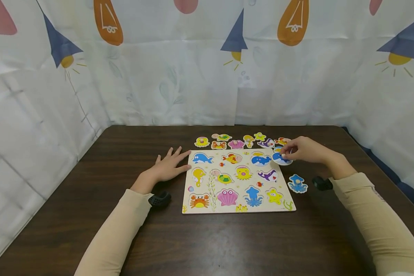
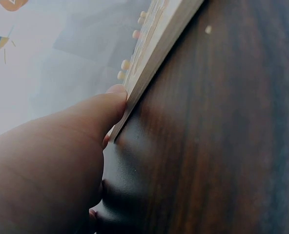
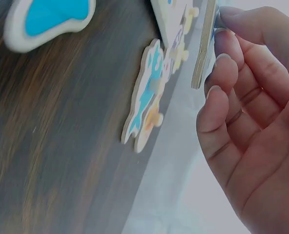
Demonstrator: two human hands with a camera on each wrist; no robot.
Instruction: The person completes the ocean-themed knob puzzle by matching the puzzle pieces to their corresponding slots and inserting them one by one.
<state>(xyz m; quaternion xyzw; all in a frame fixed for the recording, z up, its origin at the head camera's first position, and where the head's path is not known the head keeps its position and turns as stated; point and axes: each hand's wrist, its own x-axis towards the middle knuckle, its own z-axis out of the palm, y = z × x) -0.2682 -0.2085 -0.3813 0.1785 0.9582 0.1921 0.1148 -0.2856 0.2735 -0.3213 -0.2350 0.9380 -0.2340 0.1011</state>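
My right hand (image 1: 305,150) pinches a blue whale puzzle piece (image 1: 280,158) by its knob, thumb against fingers. The piece overlaps the upper right corner of the wooden sea-animal puzzle board (image 1: 224,209) in the head view. In the right wrist view, the whale piece (image 3: 203,53) shows edge-on at the fingertips. My left hand (image 1: 168,167) lies with spread fingers at the board's upper left edge. Its thumb (image 2: 116,100) touches the board's side in the left wrist view. The board's pictures include a whale, a crab, a shell and a starfish.
A blue squid piece (image 1: 298,184) lies right of the board. Behind the board are several knobbed pieces, including an octopus (image 1: 201,142), turtle (image 1: 223,137), crab (image 1: 219,145) and shell (image 1: 236,144). A printed curtain (image 1: 200,84) hangs behind the brown table (image 1: 207,245).
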